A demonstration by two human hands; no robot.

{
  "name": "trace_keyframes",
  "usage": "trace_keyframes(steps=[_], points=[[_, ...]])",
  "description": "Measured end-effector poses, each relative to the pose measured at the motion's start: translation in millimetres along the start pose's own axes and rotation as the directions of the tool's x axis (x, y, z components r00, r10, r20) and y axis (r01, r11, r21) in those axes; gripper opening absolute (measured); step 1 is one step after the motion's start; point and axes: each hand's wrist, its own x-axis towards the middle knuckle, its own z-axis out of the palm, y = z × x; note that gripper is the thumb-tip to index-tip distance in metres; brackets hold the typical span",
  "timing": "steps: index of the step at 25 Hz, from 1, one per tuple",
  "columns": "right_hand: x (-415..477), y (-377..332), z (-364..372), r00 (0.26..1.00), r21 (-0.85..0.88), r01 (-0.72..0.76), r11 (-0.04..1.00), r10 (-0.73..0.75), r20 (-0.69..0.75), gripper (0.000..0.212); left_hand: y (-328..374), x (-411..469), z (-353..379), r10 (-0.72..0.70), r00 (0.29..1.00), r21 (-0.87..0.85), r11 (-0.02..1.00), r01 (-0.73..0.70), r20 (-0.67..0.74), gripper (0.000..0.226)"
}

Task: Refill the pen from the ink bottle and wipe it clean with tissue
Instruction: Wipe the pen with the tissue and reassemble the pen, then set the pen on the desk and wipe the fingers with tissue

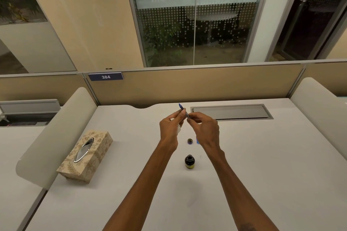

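Observation:
Both hands are raised above the middle of the desk and hold a thin blue pen (181, 108) between their fingertips. My left hand (171, 127) pinches the pen's upper part and also keeps a crumpled white tissue (179, 130) against its palm. My right hand (203, 129) grips the pen's lower end. The open dark ink bottle (189, 162) stands upright on the desk nearer to me, between my forearms. Its small round cap (190, 141) lies just beyond it. A small blue piece (197, 141), partly hidden by my right wrist, lies beside the cap.
A patterned tissue box (86, 155) sits on the white desk (262, 155) to the left. A grey cable hatch (231, 112) is set into the desk at the back right. Curved white dividers (56, 133) flank the desk, and a beige partition stands behind it.

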Motion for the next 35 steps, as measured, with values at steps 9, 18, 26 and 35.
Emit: trace_keyframes(steps=[9, 18, 26, 35], points=[[-13, 83, 24, 0.905, -0.012, -0.424, 0.905, 0.425, 0.017, 0.02, -35, 0, -17, -0.154, 0.988, 0.044, 0.987, 0.153, 0.025, 0.045], [-65, 155, 47, 0.771, -0.227, -0.593, 0.773, 0.626, 0.116, 0.012, -69, -3, -44, -0.235, 0.972, 0.057, 0.97, 0.236, -0.026, 0.04], [-81, 171, 59, 0.752, -0.324, -0.574, 0.752, 0.641, 0.153, 0.014, -79, -4, -59, -0.27, 0.962, 0.011, 0.963, 0.271, -0.035, 0.04], [-82, 175, 62, 0.754, -0.36, -0.552, 0.752, 0.634, 0.169, 0.015, -82, -4, -61, -0.276, 0.961, 0.006, 0.961, 0.276, -0.027, 0.039]])
